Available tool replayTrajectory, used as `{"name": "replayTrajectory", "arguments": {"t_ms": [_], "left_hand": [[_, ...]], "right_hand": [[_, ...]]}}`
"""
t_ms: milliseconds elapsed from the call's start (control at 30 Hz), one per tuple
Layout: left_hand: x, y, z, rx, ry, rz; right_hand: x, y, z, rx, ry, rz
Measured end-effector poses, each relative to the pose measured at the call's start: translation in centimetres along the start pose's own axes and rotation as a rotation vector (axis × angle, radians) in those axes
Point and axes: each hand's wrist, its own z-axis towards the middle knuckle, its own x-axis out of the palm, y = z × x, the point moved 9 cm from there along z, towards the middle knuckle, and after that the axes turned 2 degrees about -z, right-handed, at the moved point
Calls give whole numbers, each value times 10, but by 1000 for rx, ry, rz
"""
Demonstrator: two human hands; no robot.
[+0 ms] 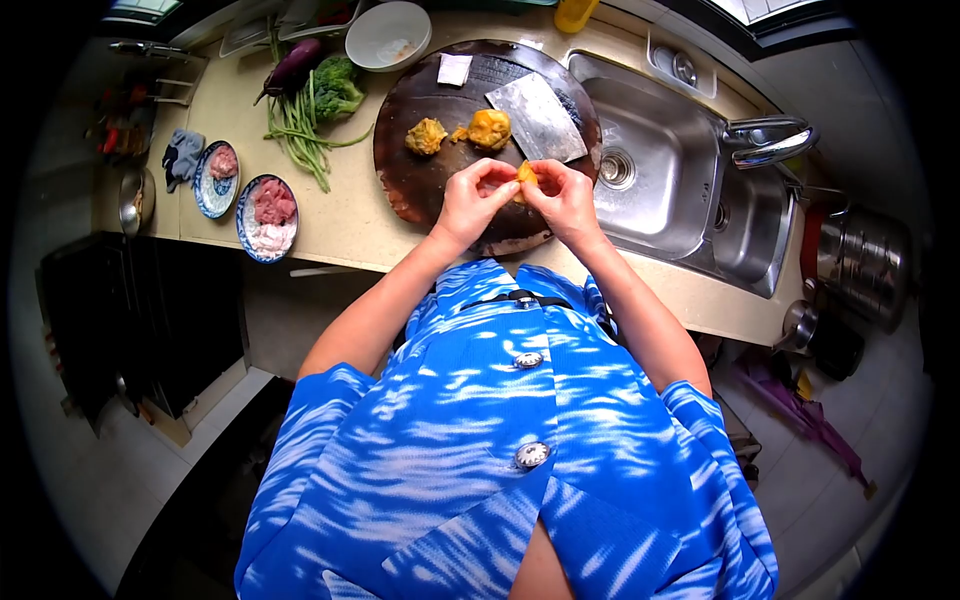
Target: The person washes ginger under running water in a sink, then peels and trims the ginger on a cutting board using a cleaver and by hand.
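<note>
Over the near edge of a round dark cutting board [400, 100], my left hand [471, 203] and my right hand [566, 204] meet at the fingertips. Both are closed in a pinch on one small yellow-orange piece of what looks like pickled vegetable [527, 174]. Two larger yellow-brown lumps of the same look, one on the left [426, 137] and one in the middle [490, 129], lie on the board just beyond my hands. A broad cleaver blade [538, 117] rests flat to the right of them; I cannot make out its handle. At the far side lies a small whitish square [454, 69].
Right of the board is a double steel sink [650, 170] with a faucet [770, 140]. Leftward lie broccoli [336, 88], an eggplant [293, 66], green beans [297, 135], a plate of sliced meat [270, 215] and a plate of minced meat [217, 178]. A white bowl [388, 36] stands behind.
</note>
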Motion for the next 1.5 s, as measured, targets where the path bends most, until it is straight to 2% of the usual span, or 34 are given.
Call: {"name": "replayTrajectory", "arguments": {"t_ms": [33, 67, 167, 233, 333, 500, 667, 733, 867, 900, 933, 967, 1000, 1033, 1067, 1133, 1233, 1267, 1333, 1367, 1433, 1500], "left_hand": [[3, -22, -3, 164, -39, 231], [8, -42, -9, 328, -76, 462], [5, -48, -10, 364, -136, 510], [6, -50, -11, 400, -148, 580], [11, -53, -13, 474, -113, 660], [24, -56, -19, 612, -48, 864], [24, -57, -19, 627, -55, 856], [24, -59, -19, 635, -55, 865], [11, -42, -8, 378, -68, 645], [8, -35, -5, 288, -66, 565], [9, -36, -5, 288, -67, 566], [3, -24, -2, 138, -80, 375], [0, -11, -1, -10, -93, 182], [-1, -4, 1, -49, -50, 89], [-4, -2, 1, -49, -49, 90], [-4, 10, 1, -128, -16, -106], [-5, 20, 1, -187, -14, -181], [-5, 22, 1, -188, -14, -180], [-7, -6, 3, 104, -80, 102], [-6, -7, 3, 103, -79, 102], [-3, -34, 0, 257, -129, 322], [1, -41, 0, 256, -102, 369]], "right_hand": [[-4, 14, -1, -51, -44, -158], [-5, 21, -2, -52, -43, -157], [-7, 41, -3, -159, -69, -343], [-3, 57, -7, -342, -76, -518], [3, 63, -11, -384, -56, -655], [9, 64, -12, -378, -9, -653], [9, 63, -13, -391, -1, -644], [6, 62, -13, -391, -9, -549], [3, 47, -9, -268, 10, -423], [3, 35, -7, -188, 14, -277], [1, 24, -5, -108, 16, -130], [0, 19, -4, -108, 16, -130], [1, 11, -3, -20, 51, 30], [4, 3, -3, 68, 85, 191], [4, 3, -3, 68, 84, 191], [7, -3, -5, 146, 86, 384], [2, 1, -4, 95, 36, 255], [1, 1, -4, 95, 36, 256], [-9, 12, -2, 61, -19, -154], [-9, 12, -2, 62, -19, -153], [-7, 19, -2, 16, -9, -133], [-5, 25, -3, 10, 19, -193]]}}
